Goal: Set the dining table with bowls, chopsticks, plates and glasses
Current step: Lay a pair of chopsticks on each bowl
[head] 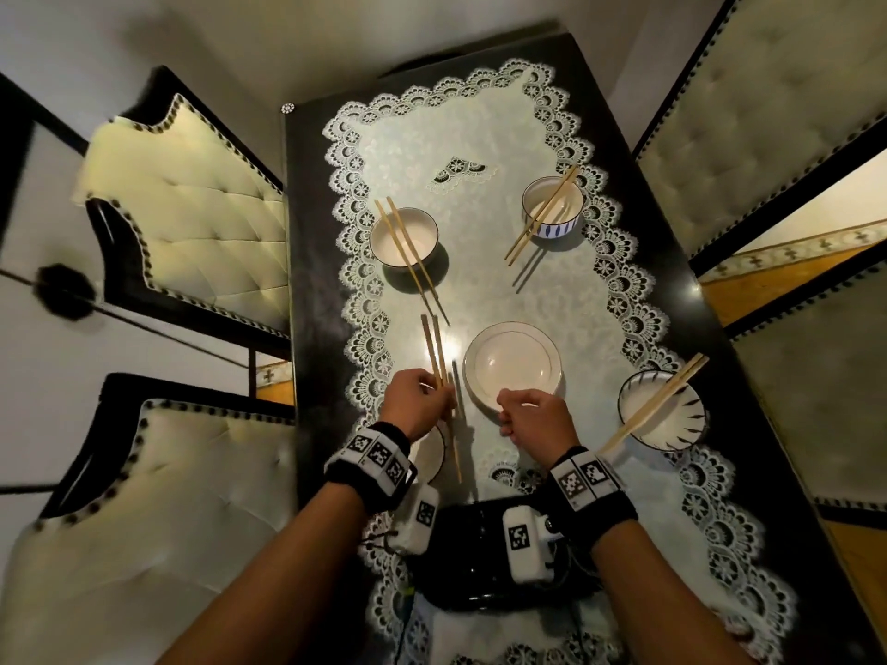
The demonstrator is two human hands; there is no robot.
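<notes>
My left hand (pixel 418 406) is shut on a pair of wooden chopsticks (pixel 434 350) held above a bowl (pixel 428 452) that my wrist mostly hides. My right hand (pixel 533 420) is loosely curled at the near rim of a white gold-rimmed plate (pixel 512 364), and I cannot see anything in it. A plain bowl (pixel 403 236) at the far left, a blue-patterned bowl (pixel 552 207) at the far right and a black-streaked bowl (pixel 661 408) at the near right each carry chopsticks across them.
A lace-edged cloth (pixel 485 136) covers the dark table (pixel 307 261). Padded chairs stand at the left (pixel 192 204) and the right (pixel 768 136). A black device (pixel 475 559) with cables lies near the front edge.
</notes>
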